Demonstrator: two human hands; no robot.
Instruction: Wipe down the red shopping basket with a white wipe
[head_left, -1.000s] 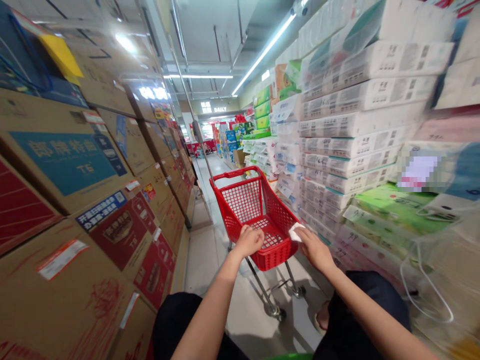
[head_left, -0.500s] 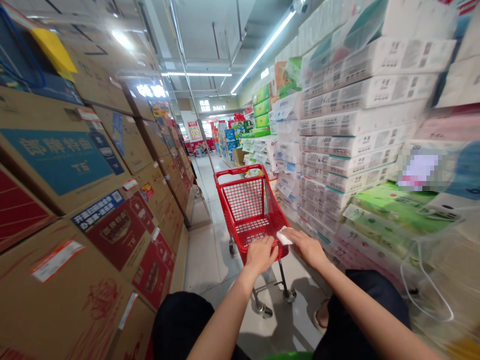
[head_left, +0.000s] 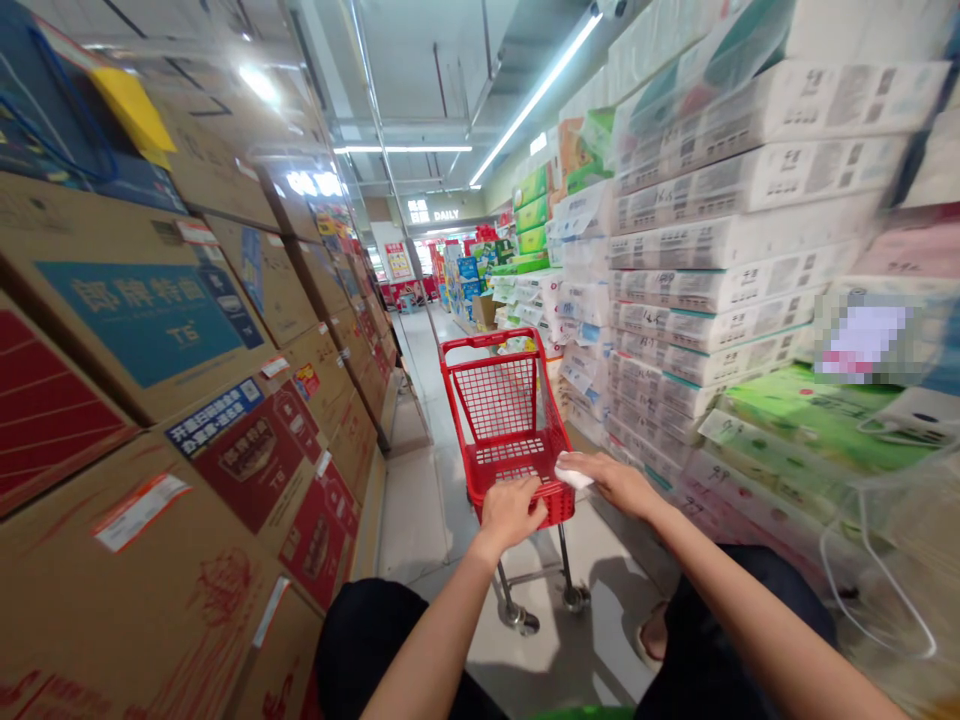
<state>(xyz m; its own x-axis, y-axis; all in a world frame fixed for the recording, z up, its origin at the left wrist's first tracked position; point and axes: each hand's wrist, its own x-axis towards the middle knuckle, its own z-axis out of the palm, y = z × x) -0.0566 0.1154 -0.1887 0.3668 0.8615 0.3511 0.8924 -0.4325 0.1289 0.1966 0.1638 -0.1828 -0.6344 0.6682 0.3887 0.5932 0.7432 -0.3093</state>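
A small red shopping cart (head_left: 501, 405) stands in a store aisle in front of me, its mesh basket holding nothing I can see. My left hand (head_left: 511, 510) curls over the near rim of the basket. My right hand (head_left: 616, 482) holds a white cloth (head_left: 571, 470) and presses it against the near right corner of the rim. My dark trousers show at the bottom of the view.
Stacked cardboard cartons (head_left: 157, 330) wall the left side of the aisle. Piled packs of tissue paper (head_left: 712, 290) line the right side, close to the cart. The pale tiled floor (head_left: 420, 520) runs ahead toward distant product displays (head_left: 472, 270).
The cart has turned and straightened along the aisle. My left hand slid right along the near rim. My right hand with the cloth moved left and up along the rim.
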